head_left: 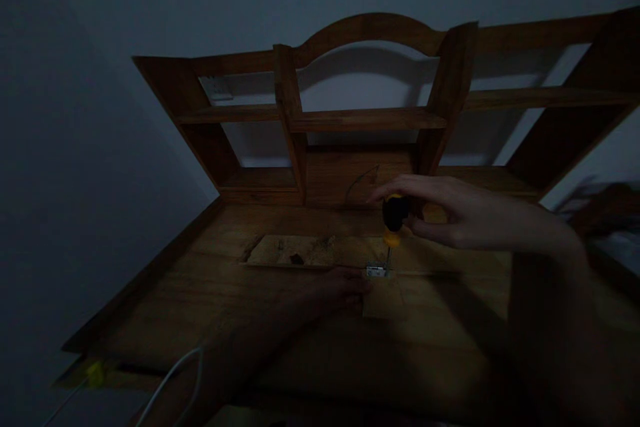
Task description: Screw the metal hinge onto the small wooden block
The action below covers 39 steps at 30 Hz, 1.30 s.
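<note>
My right hand (450, 210) pinches the black-and-yellow handle of a short screwdriver (393, 217) that stands upright, its tip down on a small silver metal fitting (376, 271). The fitting sits at the joint between a long wooden strip (300, 251) and a small wooden block (384, 297) on the wooden desk top (240, 320). My left hand (340, 288) lies low on the desk just left of the fitting, fingertips against it; the light is too dim to make out its fingers clearly.
A wooden hutch (367, 120) with shelves and an arched top stands at the back against a pale wall. A white cable (173, 373) runs off the front left edge, near a small yellow object (95, 373). A thin wire (361, 177) hangs at the hutch's back panel.
</note>
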### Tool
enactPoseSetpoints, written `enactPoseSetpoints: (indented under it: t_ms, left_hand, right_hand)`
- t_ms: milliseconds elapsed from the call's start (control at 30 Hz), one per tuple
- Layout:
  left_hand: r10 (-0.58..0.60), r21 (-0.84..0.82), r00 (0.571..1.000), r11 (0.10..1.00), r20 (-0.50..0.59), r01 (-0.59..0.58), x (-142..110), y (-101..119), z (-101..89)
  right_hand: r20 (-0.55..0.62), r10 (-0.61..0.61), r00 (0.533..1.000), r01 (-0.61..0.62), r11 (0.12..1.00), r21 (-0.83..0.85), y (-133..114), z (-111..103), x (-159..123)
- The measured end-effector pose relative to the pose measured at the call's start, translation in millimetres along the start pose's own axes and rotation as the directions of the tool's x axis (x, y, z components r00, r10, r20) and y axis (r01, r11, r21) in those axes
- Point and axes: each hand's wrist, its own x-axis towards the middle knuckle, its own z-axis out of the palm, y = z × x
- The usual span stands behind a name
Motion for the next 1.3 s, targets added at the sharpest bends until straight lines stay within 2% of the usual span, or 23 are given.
enactPoseSetpoints:
  t_ms: [200, 333, 500, 600, 767, 900, 1100, 1300]
  left_hand:
    - [-0.030, 0.004, 1.000, 1.000, -0.008, 0.030, -1.9, 2.2, 1.0]
    - [-0.025, -0.006, 1.000, 1.000, -0.002, 0.025, -3.3, 3.3, 2.2]
    - [-0.029, -0.010, 1.000, 1.000, -0.009, 0.029, -5.0, 5.3, 4.4]
    - [-0.044, -0.009, 0.999, 0.999, -0.013, 0.044, -4.7, 5.8, 4.3]
    - [-0.040, 0.005, 0.999, 0.999, -0.019, 0.040, -5.5, 7.4, 5.6]
    - [-0.030, 0.017, 1.000, 0.999, -0.009, 0.030, -7.0, 8.1, 6.0]
    - [-0.010, 0.043, 1.000, 0.999, 0.027, 0.009, -5.9, 4.0, 0.5]
    - [-0.034, 0.026, 0.999, 0.999, 0.001, 0.034, -3.2, 1.9, -1.8]
  right_hand:
    - [0.010, -0.013, 1.000, 0.013, 1.000, -0.009, 5.7, 0.1, -3.4]
    - [-0.053, -0.021, 0.998, 0.017, 0.996, -0.083, 10.5, 5.4, 0.2]
    - [-0.109, 0.091, 0.990, -0.106, 0.984, -0.144, 11.4, 9.7, 8.4]
    - [-0.117, 0.107, 0.987, -0.124, 0.981, -0.150, 9.7, 9.1, 10.3]
    - [-0.069, 0.086, 0.994, -0.093, 0.989, -0.111, 9.0, 6.2, 5.7]
    - [-0.075, 0.065, 0.995, -0.074, 0.990, -0.120, 10.5, 4.0, 1.8]
    - [-0.067, 0.122, 0.990, -0.130, 0.983, -0.133, 9.0, 2.8, 2.2]
    - [-0.065, 0.121, 0.991, -0.123, 0.992, -0.025, 10.7, 7.5, 8.0]
